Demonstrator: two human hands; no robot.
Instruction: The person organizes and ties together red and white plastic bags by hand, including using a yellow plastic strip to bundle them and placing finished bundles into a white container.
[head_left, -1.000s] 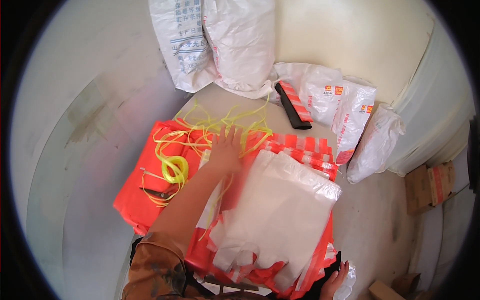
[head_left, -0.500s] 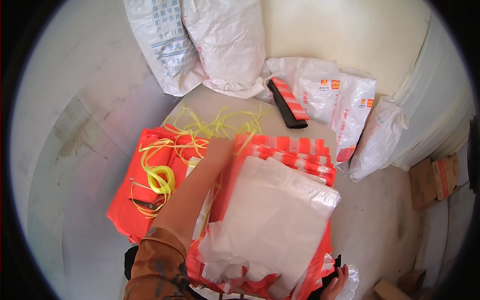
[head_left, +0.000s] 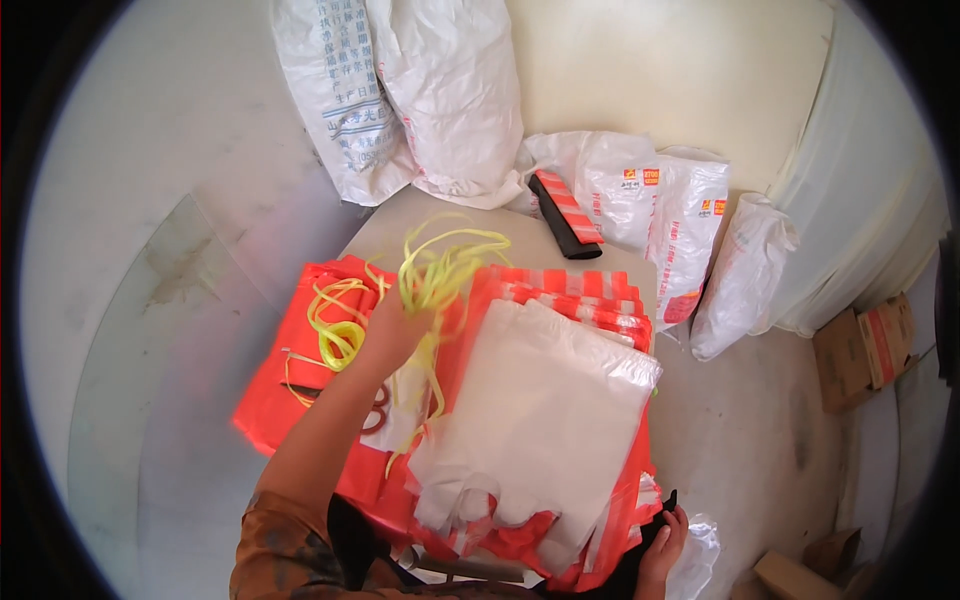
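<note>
My left hand point(head_left: 398, 328) is closed around a bunch of yellow-green plastic strips point(head_left: 440, 275), whose loops stand up above my fist and trail down beside it. Below that hand lies a pair of scissors with dark red handles point(head_left: 377, 412), on something white. To the right is a stack of red-and-white striped plastic bags point(head_left: 560, 285), with whitish translucent bags point(head_left: 550, 400) on top. At the stack's lower right corner, my right hand point(head_left: 662, 548) has its fingers stretched out beside a black item. Whether it touches the stack is hard to tell.
A folded red plastic pile point(head_left: 290, 370) lies left, bearing a coil of yellow strip point(head_left: 340, 345). Behind stand large white woven sacks point(head_left: 450, 100). A black-and-red striped roll point(head_left: 567, 215) lies near white printed bags point(head_left: 690, 230). Cardboard boxes point(head_left: 865, 350) sit at right.
My left hand has drawn back toward me and left, lifting the yellow-green strips into a bunch. The scissors now show. My right hand stays by the stack's corner, and the view has shifted slightly.
</note>
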